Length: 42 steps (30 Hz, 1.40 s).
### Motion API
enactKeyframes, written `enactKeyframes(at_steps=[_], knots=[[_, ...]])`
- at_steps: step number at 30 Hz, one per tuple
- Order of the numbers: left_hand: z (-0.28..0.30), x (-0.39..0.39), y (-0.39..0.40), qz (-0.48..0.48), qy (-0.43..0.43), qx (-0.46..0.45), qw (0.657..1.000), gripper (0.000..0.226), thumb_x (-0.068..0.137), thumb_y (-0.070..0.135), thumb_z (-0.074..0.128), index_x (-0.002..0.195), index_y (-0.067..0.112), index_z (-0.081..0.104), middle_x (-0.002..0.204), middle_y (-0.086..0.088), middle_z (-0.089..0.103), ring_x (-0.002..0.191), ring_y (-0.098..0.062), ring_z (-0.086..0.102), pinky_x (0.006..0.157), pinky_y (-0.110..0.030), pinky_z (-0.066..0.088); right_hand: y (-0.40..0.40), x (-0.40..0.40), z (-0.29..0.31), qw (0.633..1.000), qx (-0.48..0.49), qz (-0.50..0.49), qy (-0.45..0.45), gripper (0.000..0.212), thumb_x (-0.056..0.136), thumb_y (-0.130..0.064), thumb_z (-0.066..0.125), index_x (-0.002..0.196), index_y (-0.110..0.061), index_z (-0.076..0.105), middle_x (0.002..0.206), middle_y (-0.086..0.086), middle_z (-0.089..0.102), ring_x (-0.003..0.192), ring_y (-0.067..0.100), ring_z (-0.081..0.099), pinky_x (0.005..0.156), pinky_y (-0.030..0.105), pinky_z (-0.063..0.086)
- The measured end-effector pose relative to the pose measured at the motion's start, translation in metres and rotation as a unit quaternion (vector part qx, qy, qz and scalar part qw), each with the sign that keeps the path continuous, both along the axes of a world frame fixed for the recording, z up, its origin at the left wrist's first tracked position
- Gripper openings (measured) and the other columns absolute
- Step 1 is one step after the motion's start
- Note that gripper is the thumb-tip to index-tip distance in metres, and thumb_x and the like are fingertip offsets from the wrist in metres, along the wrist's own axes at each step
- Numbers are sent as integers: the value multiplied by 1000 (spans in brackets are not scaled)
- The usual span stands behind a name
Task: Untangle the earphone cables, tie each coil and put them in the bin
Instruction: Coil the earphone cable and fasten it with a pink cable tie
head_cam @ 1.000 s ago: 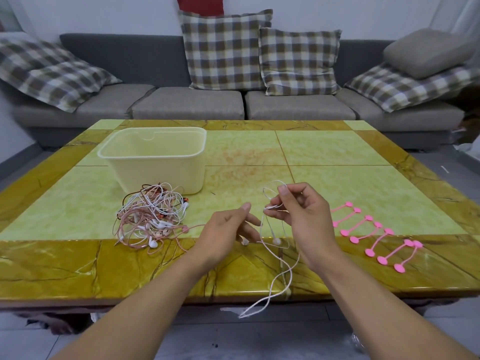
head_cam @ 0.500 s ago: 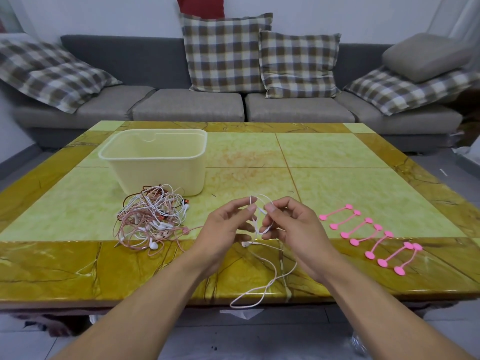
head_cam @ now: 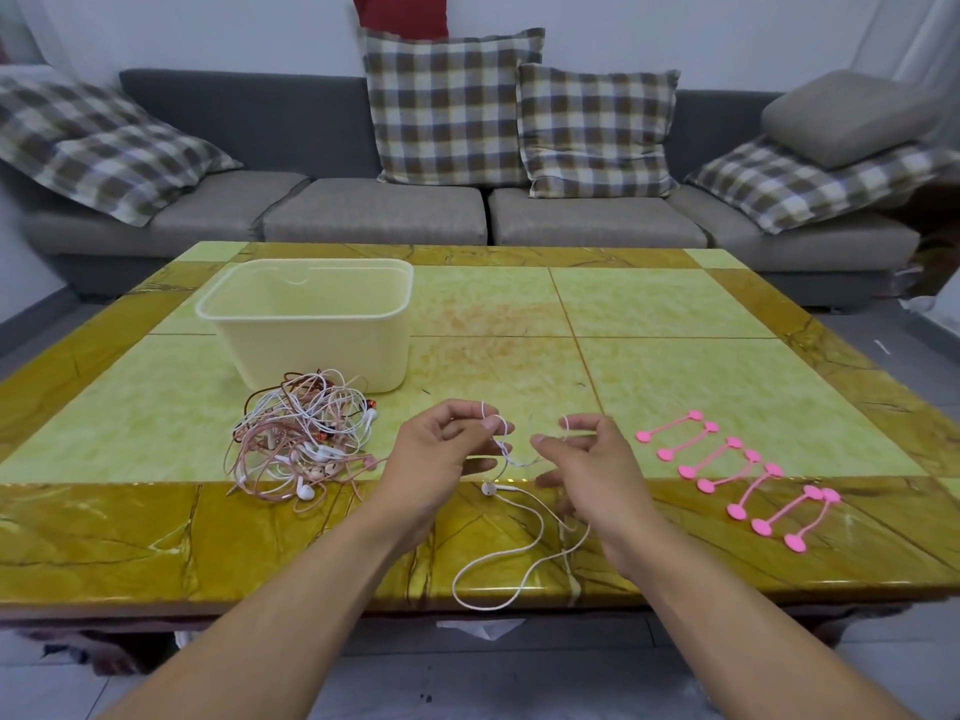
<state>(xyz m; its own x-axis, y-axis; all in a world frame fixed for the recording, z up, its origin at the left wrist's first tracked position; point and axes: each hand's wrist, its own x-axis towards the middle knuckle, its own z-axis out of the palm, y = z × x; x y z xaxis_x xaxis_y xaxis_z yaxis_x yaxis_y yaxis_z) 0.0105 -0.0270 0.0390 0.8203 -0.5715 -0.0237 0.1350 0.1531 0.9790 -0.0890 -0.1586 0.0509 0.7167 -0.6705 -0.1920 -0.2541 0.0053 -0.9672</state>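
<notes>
My left hand (head_cam: 441, 454) and my right hand (head_cam: 587, 459) hover side by side over the near part of the table, each pinching a strand of one white earphone cable (head_cam: 519, 553). A short stretch of cable spans between the hands. The rest hangs down and loops on the table's front border, with an earbud (head_cam: 488, 488) lying below my left hand. A tangled heap of white and pink earphones (head_cam: 301, 439) lies to the left. Behind the heap stands the cream plastic bin (head_cam: 311, 324), with nothing seen inside it.
Several pink silicone cable ties (head_cam: 737, 470) lie in a slanting row to the right of my right hand. The yellow-green marble table (head_cam: 675, 376) extends back to a grey sofa (head_cam: 374, 215) with checked cushions. Floor shows below the front edge.
My hands have drawn apart after meeting in the middle, stretching a short piece of the white cable between them. The loose end has slid up onto the table's front border.
</notes>
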Motion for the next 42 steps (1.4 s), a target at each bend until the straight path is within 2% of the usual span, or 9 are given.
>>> enactKeyframes(at_steps=[3, 7, 13, 22, 27, 30, 34, 38, 42], knots=[[-1, 0, 0, -2, -15, 17, 1000, 12, 94, 15, 70, 103, 9, 66, 98, -8, 78, 85, -17, 72, 73, -27, 56, -2, -2, 3, 983, -182, -10, -3, 38, 84, -44, 78, 113, -40, 53, 106, -13, 55, 84, 10, 63, 67, 26, 43], [-3, -1, -1, 20, -39, 41, 998, 8, 91, 17, 74, 94, 10, 73, 86, -1, 75, 80, -14, 67, 68, -24, 55, 0, -2, 3, 962, -262, 70, -14, 19, 84, -47, 77, 99, -42, 68, 105, -17, 54, 79, -1, 57, 65, 12, 41], [-1, -3, 0, -8, -71, 88, 994, 14, 91, 23, 74, 93, 9, 75, 80, 6, 71, 72, -6, 62, 64, -21, 51, 3, 3, -4, 963, -254, 88, -13, 11, 91, -38, 73, 81, -37, 69, 95, -12, 63, 72, -6, 56, 60, 13, 39], [3, -1, 3, -125, -132, 214, 960, 21, 97, 22, 55, 78, 15, 63, 71, 9, 65, 69, -13, 63, 64, -28, 44, 5, 5, -8, 966, -244, 89, 6, 11, 96, -27, 68, 85, -28, 65, 82, -12, 72, 75, -1, 64, 61, 12, 43], [5, -1, 7, -122, -151, 226, 954, 20, 86, 27, 52, 69, 19, 58, 67, 1, 62, 67, -15, 59, 60, -25, 40, 9, 9, -11, 975, -180, 128, 27, 10, 101, -23, 60, 91, -24, 59, 80, -5, 76, 69, 12, 70, 66, 34, 54], [4, 0, 9, -93, -165, 223, 956, 21, 94, 14, 59, 75, 10, 63, 63, 7, 63, 61, -12, 59, 54, -17, 40, 8, 8, -9, 993, -39, 112, -4, 6, 101, -14, 61, 95, -12, 61, 84, 4, 77, 75, 23, 75, 80, 50, 62], [0, 3, 14, -89, -185, 219, 954, 19, 93, 20, 69, 84, 4, 68, 61, 8, 65, 58, -7, 59, 58, -16, 42, 10, 6, -3, 984, 145, 106, -22, 5, 102, -8, 58, 98, -5, 58, 86, 12, 72, 77, 25, 69, 76, 42, 61], [-1, 4, 15, -86, -195, 212, 954, 16, 92, 19, 72, 83, 7, 66, 72, -2, 71, 64, -12, 64, 68, -29, 52, 13, 7, 0, 974, 189, 119, -38, 4, 103, -10, 57, 100, -8, 60, 87, 9, 71, 75, 21, 70, 69, 36, 60], [0, 4, 14, -22, -205, 177, 962, 18, 81, 18, 84, 93, 16, 70, 71, -3, 72, 61, -15, 64, 62, -31, 51, 13, 9, -1, 977, 187, 99, -37, 3, 102, -13, 58, 100, -10, 60, 89, 11, 69, 75, 22, 68, 59, 30, 52]])
